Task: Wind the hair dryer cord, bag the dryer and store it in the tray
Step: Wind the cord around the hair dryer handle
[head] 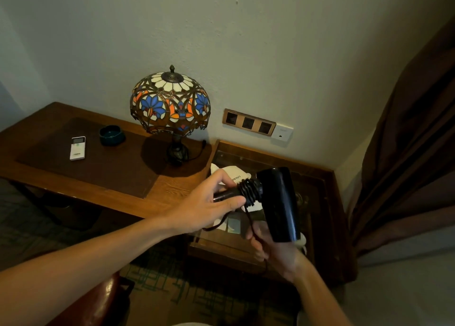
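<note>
Left hand: we see our left hand [209, 202] closed around the handle of the black hair dryer [278, 202], thumb above and fingers below, right beside the wound coils.
Right hand: our right hand [273, 249] sits below the dryer barrel, fingers curled onto the loose cord; its far side is hidden by the barrel, so we cannot tell how firmly it grips.
Hair dryer: held in the air between both hands, handle pointing toward the left hand, barrel running down toward the right hand.
Cord: the dark cord [248, 190] is wrapped in tight turns around the handle just beyond the left fingertips; a loose length drops from the coils to the right hand, and a loop hangs beneath the left hand.
Bag: a white bag [231, 175] with printed lettering lies just behind the left hand.
Tray: a dark wooden tray [327, 202] lies under and beyond both hands, holding the bag.
Further left of the left hand: a stained-glass lamp [170, 101], a dark green ashtray [110, 135] and a white remote control [77, 147] on a wooden desk [98, 188].
</note>
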